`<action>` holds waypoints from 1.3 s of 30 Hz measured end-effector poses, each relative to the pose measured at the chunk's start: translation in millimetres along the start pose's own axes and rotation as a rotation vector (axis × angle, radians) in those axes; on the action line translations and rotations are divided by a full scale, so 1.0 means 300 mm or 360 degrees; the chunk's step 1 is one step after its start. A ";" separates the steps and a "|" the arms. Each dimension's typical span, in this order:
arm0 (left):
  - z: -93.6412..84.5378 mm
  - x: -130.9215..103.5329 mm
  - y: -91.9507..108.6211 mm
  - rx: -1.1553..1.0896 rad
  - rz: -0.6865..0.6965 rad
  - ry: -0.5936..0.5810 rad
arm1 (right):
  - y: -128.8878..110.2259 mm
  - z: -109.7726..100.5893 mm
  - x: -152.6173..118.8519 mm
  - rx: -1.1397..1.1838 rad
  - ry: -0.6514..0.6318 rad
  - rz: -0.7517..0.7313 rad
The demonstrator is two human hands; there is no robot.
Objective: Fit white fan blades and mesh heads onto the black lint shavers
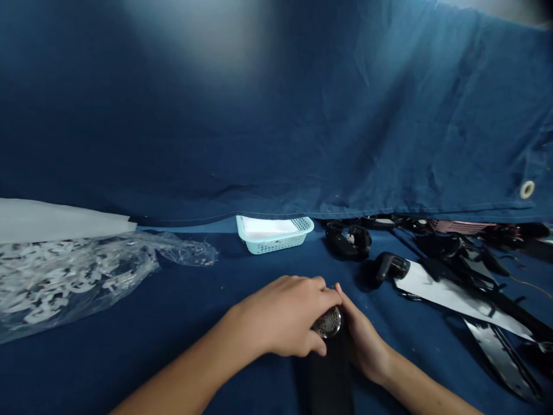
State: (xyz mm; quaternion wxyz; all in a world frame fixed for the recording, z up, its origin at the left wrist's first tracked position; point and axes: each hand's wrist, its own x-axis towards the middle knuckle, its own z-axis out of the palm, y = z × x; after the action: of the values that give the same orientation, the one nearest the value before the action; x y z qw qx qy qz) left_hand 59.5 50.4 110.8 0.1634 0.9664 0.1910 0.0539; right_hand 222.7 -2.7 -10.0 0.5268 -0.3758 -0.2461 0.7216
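Observation:
A long black device (330, 374) with a round, perforated metal piece (328, 323) at its far end lies between my hands at the lower middle. My left hand (288, 314) curls over that end, with its thumb and fingers on either side of the metal piece. Along the device's right side my right hand (363, 337) is wrapped, and its fingertips meet those of my left hand. Part of the device's far end is hidden under my fingers.
A light blue basket (276, 245) with white sheets stands beyond my hands. Left lies a clear plastic bag (99, 276) of white parts. Several black parts (458, 259) and a white strip (458, 297) spread to the right. A blue curtain (259, 144) hangs behind.

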 end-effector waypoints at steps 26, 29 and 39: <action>0.253 -0.158 -0.213 -0.1933 -0.0249 0.0359 | -0.007 0.043 -0.030 -0.0491 -0.0248 -0.0417; 0.267 -0.158 -0.213 -0.1971 -0.0247 0.0407 | 0.010 0.056 -0.032 -0.0571 -0.0172 -0.0494; 0.319 -0.144 -0.234 -0.1933 -0.0214 0.0598 | 0.040 0.055 -0.014 -0.0660 -0.0012 -0.0543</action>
State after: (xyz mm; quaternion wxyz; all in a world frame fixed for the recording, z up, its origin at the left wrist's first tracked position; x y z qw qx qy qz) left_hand 10.9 66.9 -4.6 0.6487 0.6616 0.2121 0.3107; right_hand 203.4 -9.9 -8.0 0.5516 -0.4262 -0.4504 0.5580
